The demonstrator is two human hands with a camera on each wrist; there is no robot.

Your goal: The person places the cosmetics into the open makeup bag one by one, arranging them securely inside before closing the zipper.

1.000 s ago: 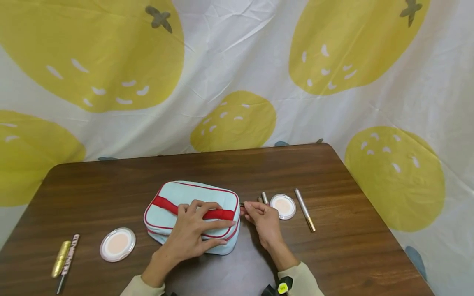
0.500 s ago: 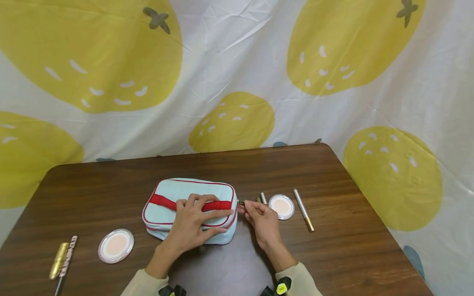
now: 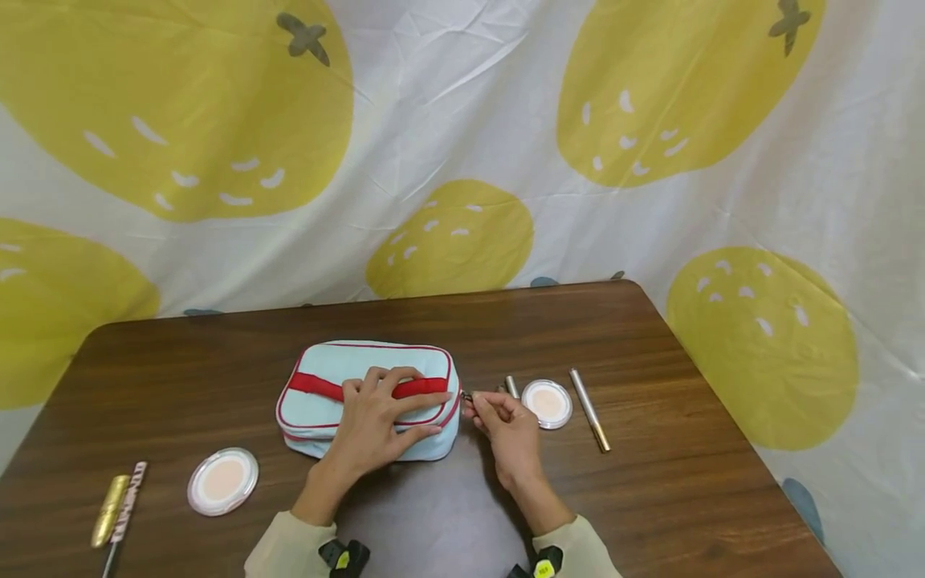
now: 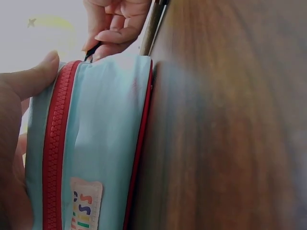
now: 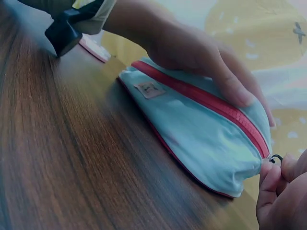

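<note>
A light-blue cosmetic bag with red piping and a red strap lies on the table. Spread across its top and strap, my left hand presses the bag, thumb along the front edge. The red zipper has its teeth meshed along the front in both wrist views. At the bag's right end, my right hand pinches the dark zipper pull between thumb and fingertips. A small printed label shows on the bag's front side.
Right of the bag lie a compact, a silver-and-gold tube and another slim tube, partly hidden by the right hand. On the left are a compact, a gold tube and a patterned pen-like tube. A printed cloth hangs behind.
The bag has shifted a little toward the back of the table, both hands moving with it. The right hand keeps its pinch on the zipper pull at the right end.
</note>
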